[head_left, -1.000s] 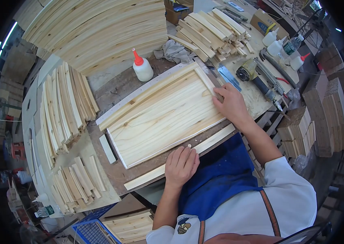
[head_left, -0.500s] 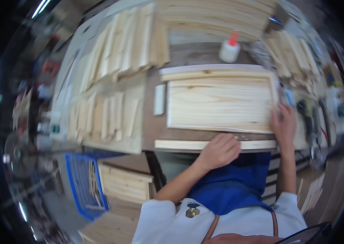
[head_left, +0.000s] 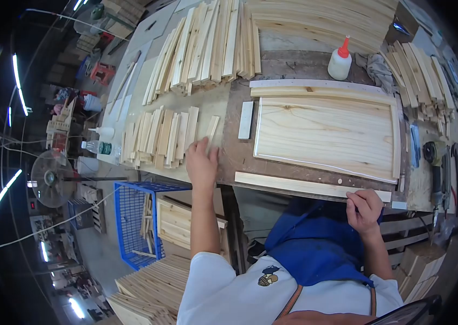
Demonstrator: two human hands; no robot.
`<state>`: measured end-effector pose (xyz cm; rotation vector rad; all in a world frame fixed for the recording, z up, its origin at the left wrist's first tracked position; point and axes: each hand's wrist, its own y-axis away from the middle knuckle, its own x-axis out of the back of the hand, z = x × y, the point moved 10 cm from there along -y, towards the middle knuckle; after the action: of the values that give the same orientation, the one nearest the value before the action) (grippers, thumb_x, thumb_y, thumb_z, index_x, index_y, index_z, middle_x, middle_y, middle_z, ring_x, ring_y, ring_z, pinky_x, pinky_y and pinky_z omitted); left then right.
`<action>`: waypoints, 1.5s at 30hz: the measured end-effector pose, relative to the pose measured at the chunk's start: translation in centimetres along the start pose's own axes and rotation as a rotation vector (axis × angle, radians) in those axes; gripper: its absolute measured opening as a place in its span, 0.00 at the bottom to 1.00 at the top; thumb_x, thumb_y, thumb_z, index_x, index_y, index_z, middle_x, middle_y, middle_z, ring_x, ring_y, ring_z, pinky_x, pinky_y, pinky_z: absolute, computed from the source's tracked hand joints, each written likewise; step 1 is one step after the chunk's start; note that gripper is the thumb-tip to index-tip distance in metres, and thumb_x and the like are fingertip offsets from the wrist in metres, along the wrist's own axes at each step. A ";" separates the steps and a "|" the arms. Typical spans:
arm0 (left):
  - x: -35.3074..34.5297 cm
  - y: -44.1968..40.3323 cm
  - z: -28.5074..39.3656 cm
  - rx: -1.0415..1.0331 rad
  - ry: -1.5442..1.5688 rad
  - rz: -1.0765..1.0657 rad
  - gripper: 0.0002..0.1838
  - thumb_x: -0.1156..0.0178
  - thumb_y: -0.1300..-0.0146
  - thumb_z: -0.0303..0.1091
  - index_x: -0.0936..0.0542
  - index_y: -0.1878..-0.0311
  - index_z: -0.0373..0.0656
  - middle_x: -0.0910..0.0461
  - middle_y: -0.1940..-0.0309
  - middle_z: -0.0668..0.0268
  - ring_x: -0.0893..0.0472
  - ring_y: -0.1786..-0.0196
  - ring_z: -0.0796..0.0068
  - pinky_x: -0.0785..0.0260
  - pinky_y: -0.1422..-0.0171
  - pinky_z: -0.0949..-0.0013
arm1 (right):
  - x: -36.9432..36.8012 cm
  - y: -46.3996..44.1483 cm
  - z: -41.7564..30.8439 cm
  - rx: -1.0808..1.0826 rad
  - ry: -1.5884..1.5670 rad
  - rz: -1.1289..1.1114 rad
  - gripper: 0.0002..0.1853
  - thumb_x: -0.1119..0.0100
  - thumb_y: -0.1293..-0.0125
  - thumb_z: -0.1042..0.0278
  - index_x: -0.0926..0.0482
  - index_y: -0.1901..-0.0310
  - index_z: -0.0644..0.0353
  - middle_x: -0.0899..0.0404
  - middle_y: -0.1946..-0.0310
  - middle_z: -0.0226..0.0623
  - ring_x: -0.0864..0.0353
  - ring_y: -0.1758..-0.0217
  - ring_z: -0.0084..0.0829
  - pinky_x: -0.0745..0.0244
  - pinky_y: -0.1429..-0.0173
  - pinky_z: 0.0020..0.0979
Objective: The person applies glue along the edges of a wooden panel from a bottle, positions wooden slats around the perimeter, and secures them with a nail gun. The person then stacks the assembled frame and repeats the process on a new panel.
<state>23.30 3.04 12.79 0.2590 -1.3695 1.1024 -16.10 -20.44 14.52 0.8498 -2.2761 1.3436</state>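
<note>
My left hand (head_left: 202,163) reaches to the lower end of a short wooden strip (head_left: 213,129), with the thumb apart from the fingers around that end. Whether it grips the strip is hard to see. At the bench's front edge, my right hand (head_left: 364,210) is curled with its fingertips on the right part of a long wooden strip (head_left: 294,183). Behind that strip lies a flat wooden panel (head_left: 323,135), with strips along its back and right edges. A thin white line, like glue, runs along its left and front edges.
A red-capped glue bottle (head_left: 340,64) stands behind the panel, beside a grey rag (head_left: 379,70). Long strips (head_left: 207,46) and short strips (head_left: 161,135) are stacked on the left, more strips (head_left: 418,76) on the right. A blue crate (head_left: 137,222) stands below the bench.
My left hand has moved left from the long strip to the short strip. My right hand has left the panel's right edge and come down to the long strip. The view has shifted.
</note>
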 end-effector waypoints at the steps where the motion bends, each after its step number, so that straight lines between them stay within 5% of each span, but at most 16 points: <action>1: -0.4 -0.5 -0.8 0.014 -0.027 -0.068 0.18 0.31 0.32 0.33 0.14 0.40 0.42 0.15 0.49 0.53 0.17 0.47 0.48 0.24 0.38 0.49 | -0.1 0.0 0.1 0.004 -0.004 0.012 0.08 0.28 0.40 0.78 0.12 0.58 0.62 0.18 0.69 0.39 0.18 0.70 0.39 0.24 0.67 0.36; 7: -2.3 -0.4 -2.6 0.255 0.150 -0.269 0.18 0.32 0.28 0.33 0.15 0.37 0.40 0.13 0.51 0.55 0.13 0.53 0.57 0.20 0.43 0.57 | -0.6 0.1 0.8 0.017 0.027 0.056 0.09 0.26 0.42 0.76 0.12 0.60 0.61 0.18 0.69 0.38 0.18 0.71 0.38 0.25 0.68 0.37; 10: -4.6 1.7 -2.8 0.636 1.239 -0.188 0.18 0.35 0.22 0.35 0.17 0.35 0.38 0.11 0.48 0.57 0.12 0.55 0.66 0.18 0.47 0.64 | -0.8 -0.2 0.5 0.025 0.053 0.056 0.07 0.28 0.41 0.77 0.13 0.60 0.61 0.19 0.68 0.38 0.19 0.70 0.40 0.26 0.67 0.37; 14: -5.5 2.7 1.4 0.691 1.744 -0.392 0.20 0.38 0.19 0.40 0.20 0.33 0.36 0.12 0.47 0.58 0.12 0.50 0.69 0.16 0.45 0.67 | -1.1 -0.1 0.4 0.029 0.085 0.053 0.08 0.27 0.43 0.77 0.13 0.61 0.61 0.19 0.67 0.38 0.19 0.70 0.40 0.25 0.66 0.38; 18: -5.7 2.9 3.8 0.695 1.805 -0.457 0.24 0.40 0.18 0.42 0.23 0.30 0.35 0.12 0.48 0.59 0.13 0.51 0.70 0.15 0.44 0.66 | -1.3 -0.2 0.5 0.024 0.113 0.034 0.09 0.26 0.44 0.77 0.13 0.61 0.60 0.18 0.66 0.37 0.19 0.70 0.40 0.26 0.66 0.38; 23: -6.5 2.2 5.6 0.623 1.748 -0.496 0.20 0.38 0.19 0.39 0.19 0.33 0.36 0.13 0.49 0.60 0.13 0.51 0.70 0.17 0.45 0.68 | -1.2 -0.1 0.5 0.021 0.161 0.044 0.09 0.25 0.44 0.73 0.13 0.61 0.59 0.18 0.66 0.36 0.19 0.70 0.38 0.25 0.66 0.37; 26: -4.7 0.4 5.6 0.304 0.924 -0.263 0.16 0.33 0.24 0.35 0.14 0.40 0.37 0.12 0.53 0.60 0.15 0.56 0.70 0.19 0.49 0.68 | -1.2 -0.2 0.2 0.033 0.183 0.039 0.09 0.25 0.43 0.72 0.12 0.61 0.58 0.18 0.65 0.35 0.20 0.69 0.37 0.25 0.66 0.37; 30: -2.2 -0.7 10.3 -0.040 0.329 -0.118 0.14 0.29 0.32 0.32 0.10 0.47 0.38 0.14 0.58 0.60 0.17 0.62 0.67 0.22 0.53 0.65 | -1.3 -0.1 0.2 0.029 0.173 0.043 0.08 0.26 0.44 0.74 0.13 0.61 0.59 0.19 0.66 0.36 0.20 0.70 0.38 0.25 0.66 0.38; 45: -4.5 -2.5 12.4 0.011 0.236 -0.104 0.16 0.27 0.36 0.36 0.10 0.49 0.37 0.14 0.59 0.57 0.17 0.64 0.61 0.22 0.54 0.59 | -1.2 -0.4 0.1 0.024 0.172 0.039 0.08 0.26 0.44 0.74 0.13 0.62 0.59 0.19 0.67 0.36 0.20 0.70 0.38 0.25 0.66 0.37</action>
<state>17.90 -9.29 13.17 0.1985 -1.1288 1.0201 -14.98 -20.29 14.03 0.6723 -2.1588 1.4057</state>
